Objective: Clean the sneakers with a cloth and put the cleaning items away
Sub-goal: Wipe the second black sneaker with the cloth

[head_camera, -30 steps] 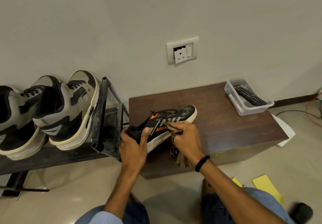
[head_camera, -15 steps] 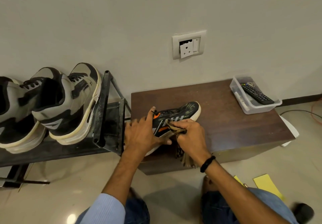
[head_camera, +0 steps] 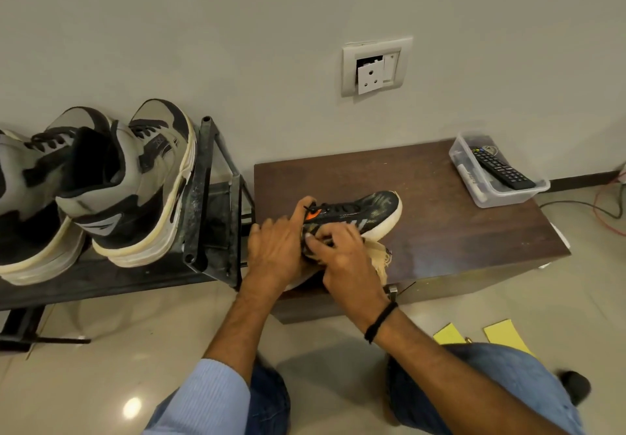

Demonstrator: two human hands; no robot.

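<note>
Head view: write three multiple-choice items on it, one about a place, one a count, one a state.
1. Where does the remote control lie?
A. in the clear plastic tub
B. on the floor
C. on the shoe rack

2. How many grey high-top sneakers stand on the rack?
A. one
B. two
C. four

3. What does the right hand do?
A. hangs idle
B. presses the cloth to the black sneaker
C. holds the remote

A: it rests across the tub. B: a pair shows. B: its fingers pinch the cloth on the shoe's side, while the left hand steadies the heel.

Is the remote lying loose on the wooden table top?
No, the remote sits inside the clear plastic tub at the table's far right corner.
</note>
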